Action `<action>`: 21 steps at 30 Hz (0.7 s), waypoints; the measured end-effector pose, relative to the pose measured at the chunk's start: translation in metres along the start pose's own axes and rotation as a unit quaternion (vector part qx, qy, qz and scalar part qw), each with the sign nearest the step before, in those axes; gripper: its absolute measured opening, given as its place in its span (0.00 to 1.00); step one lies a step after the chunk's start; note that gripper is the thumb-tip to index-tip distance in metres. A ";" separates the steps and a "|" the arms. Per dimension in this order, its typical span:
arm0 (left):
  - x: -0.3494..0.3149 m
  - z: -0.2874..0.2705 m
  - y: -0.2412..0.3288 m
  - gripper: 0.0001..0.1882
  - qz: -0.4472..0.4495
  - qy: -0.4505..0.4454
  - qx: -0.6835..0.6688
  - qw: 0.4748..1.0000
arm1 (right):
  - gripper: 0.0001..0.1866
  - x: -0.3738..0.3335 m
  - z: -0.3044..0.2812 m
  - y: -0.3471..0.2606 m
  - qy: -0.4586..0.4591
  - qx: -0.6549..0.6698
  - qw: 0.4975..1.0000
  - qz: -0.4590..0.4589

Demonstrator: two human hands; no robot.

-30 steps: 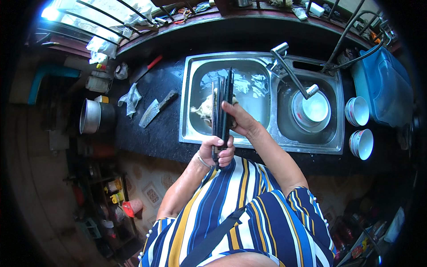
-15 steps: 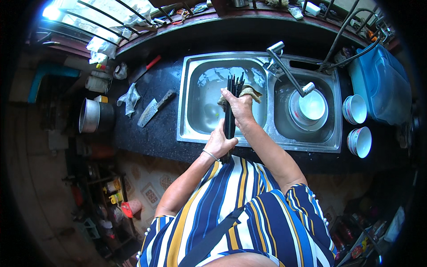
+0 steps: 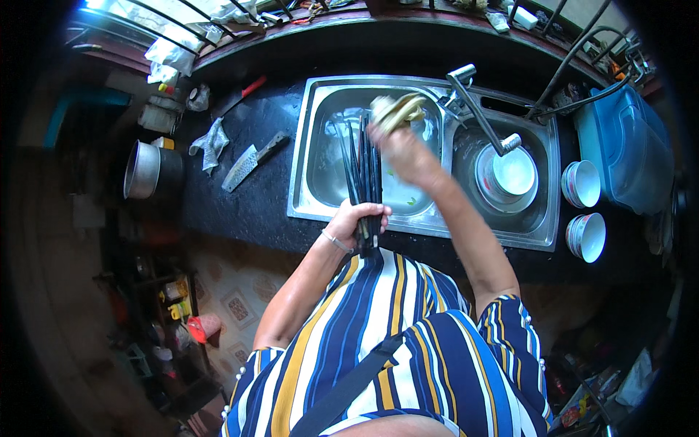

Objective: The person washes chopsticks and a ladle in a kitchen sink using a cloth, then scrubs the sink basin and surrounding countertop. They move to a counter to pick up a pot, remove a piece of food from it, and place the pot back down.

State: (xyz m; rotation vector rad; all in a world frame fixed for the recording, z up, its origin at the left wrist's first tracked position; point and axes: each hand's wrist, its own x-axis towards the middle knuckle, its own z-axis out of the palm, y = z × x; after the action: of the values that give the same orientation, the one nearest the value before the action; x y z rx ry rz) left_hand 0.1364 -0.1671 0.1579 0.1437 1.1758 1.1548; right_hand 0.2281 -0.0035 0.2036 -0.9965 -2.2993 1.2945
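Note:
My left hand [image 3: 358,223] is wrapped round the lower part of a bundle of dark chopsticks [image 3: 361,167], whose thin ends fan out a little over the left basin. My right hand [image 3: 404,151], blurred by motion, grips a yellowish-tan cloth [image 3: 397,111] above that basin, just right of the chopstick tips. Beneath both is the steel double sink [image 3: 300,186], with water and a few green scraps in its left basin. White bowls [image 3: 512,173] sit nested in the right basin, under the faucet [image 3: 477,116].
Left of the sink lie a cleaver [image 3: 247,164], a crumpled cloth [image 3: 210,145] and a red-handled knife [image 3: 244,95]. A metal pot [image 3: 143,172] stands farther left. Two bowl stacks [image 3: 582,183] [image 3: 588,237] and a blue plastic bin [image 3: 626,142] are on the right.
My right hand has come off the chopsticks and moved up and right with the cloth. The chopsticks have spread apart at the top. My left hand keeps its hold.

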 end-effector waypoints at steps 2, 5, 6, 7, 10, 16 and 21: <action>0.007 0.002 -0.008 0.07 0.018 -0.013 -0.071 0.997 | 0.31 -0.017 0.039 0.012 0.040 -0.049 0.990 -0.127; 0.003 0.011 -0.003 0.08 0.028 -0.052 -0.082 0.995 | 0.19 -0.025 0.066 0.037 0.142 0.264 0.953 -0.033; 0.002 0.012 -0.003 0.09 0.034 -0.039 -0.052 0.997 | 0.25 -0.025 0.066 0.035 0.145 0.308 0.940 0.007; 0.001 0.011 -0.004 0.09 0.023 -0.044 -0.033 0.998 | 0.32 -0.026 0.066 0.032 0.147 0.351 0.923 0.047; 0.000 0.011 -0.001 0.08 0.004 -0.053 0.018 0.998 | 0.33 -0.026 0.062 0.025 0.060 0.555 0.818 0.138; -0.007 0.014 -0.004 0.08 0.009 -0.013 0.135 0.991 | 0.15 0.021 0.047 0.062 0.050 0.566 0.803 0.182; -0.025 0.006 0.005 0.07 0.054 0.028 0.213 0.975 | 0.21 0.022 0.050 0.060 -0.063 0.611 0.763 0.200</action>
State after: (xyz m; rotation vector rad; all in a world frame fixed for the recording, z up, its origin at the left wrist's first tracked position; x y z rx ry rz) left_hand 0.1403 -0.1810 0.1794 0.5092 1.4690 0.9908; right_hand 0.2088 0.0023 0.1255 -0.8446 -0.7776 2.5000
